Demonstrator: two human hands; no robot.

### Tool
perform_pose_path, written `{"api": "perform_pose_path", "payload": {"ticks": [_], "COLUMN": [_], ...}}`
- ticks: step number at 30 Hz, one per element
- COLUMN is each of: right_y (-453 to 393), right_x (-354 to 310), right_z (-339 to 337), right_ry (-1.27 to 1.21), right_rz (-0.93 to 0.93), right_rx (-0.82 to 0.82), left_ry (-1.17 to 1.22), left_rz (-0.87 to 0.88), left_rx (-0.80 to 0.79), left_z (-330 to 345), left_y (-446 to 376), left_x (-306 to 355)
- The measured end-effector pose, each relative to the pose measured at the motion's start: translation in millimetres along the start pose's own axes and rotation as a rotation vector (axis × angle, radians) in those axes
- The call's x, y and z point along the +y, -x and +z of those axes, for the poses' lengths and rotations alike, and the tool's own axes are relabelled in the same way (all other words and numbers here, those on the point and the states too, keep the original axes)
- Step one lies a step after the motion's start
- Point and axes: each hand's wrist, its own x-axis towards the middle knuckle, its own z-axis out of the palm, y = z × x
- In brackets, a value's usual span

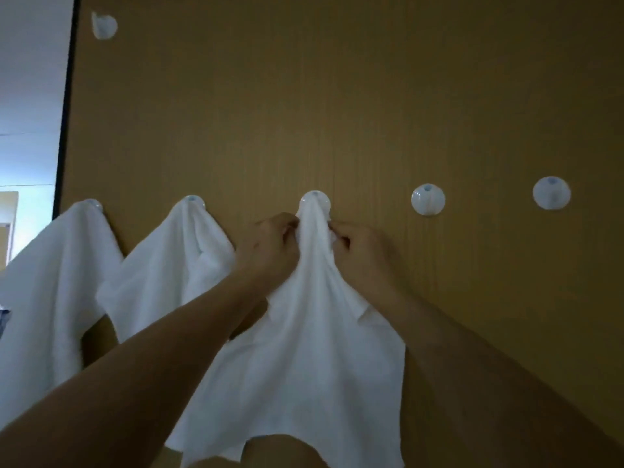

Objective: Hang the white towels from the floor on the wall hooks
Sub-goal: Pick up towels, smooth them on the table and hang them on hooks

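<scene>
Third white towel (304, 349): draped over the middle hook (314, 201) of the lower row, its top gathered into a narrow neck just under the hook's round base. From there the cloth fans out downward and hangs against the wood panel (371, 96), the ragged lower hem reaching the bottom of the view.

Left hand (270, 248): pressed to the left side of the gathered neck, fingers pinched shut on the cloth just below the hook. Right hand (358, 248): set against the right side of the neck at the same height, fingers closed on a small fold of the towel. Both forearms are raised from the lower corners of the view, and the towel falls between them.

To the left, two more white towels are seen already hung. The second towel (169, 271) is hooked on the neighbouring hook (194, 199), just beside the left hand. The first towel (57, 292) is hung from the far-left hook (92, 203), near the panel's dark edge.

To the right, two bare round white hooks are fixed on the panel: one (427, 199) near the right hand, another (551, 193) further out. A sixth hook (104, 26) is mounted high at the upper left, well apart from the row.

A pale, bright room is glimpsed past the panel's left edge; details are too blurred to tell.
</scene>
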Motion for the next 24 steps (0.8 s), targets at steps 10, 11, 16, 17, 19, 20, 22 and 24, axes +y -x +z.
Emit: {"api": "perform_pose_path", "payload": {"ticks": [10,11,16,17,19,20,22,24], "right_y": [6.3,11.4,33.2,38.4,48.1,51.6,58.7,71.6], "right_x": [-21.3,-23.2,-24.5,-22.9,-24.3,-28.0,-39.3,-55.1], "right_z": [17.4,21.4,40.2,45.6,53.2,53.2,48.8,40.7], "right_ry": [-0.055,0.124,0.221,0.154,0.046,-0.017,-0.118,-0.108], "right_rz": [0.101,0.045,0.032,0.085,0.189,0.242,0.348,0.419], "right_rx": [0.006,0.067,0.075,0.088,0.165,0.191,0.173,0.097], "left_ry": [-0.219,-0.262,0.170,0.181,0.227,0.245,0.295,0.339], "left_rz": [0.132,0.169,0.205,0.192,0.182,0.200,0.241,0.239], "left_rx": [0.129,0.140,-0.011,-0.028,-0.063,-0.071,-0.052,-0.047], "left_z": [12.4,13.9,22.7,25.5,28.5,27.4,21.4,11.2], "left_y": [8.9,10.5,34.8,41.7,52.7,57.7,64.6,70.0], "left_x": [0.4,-1.9,-16.5,-19.1,-23.9,-25.2,-29.4,-32.5]}}
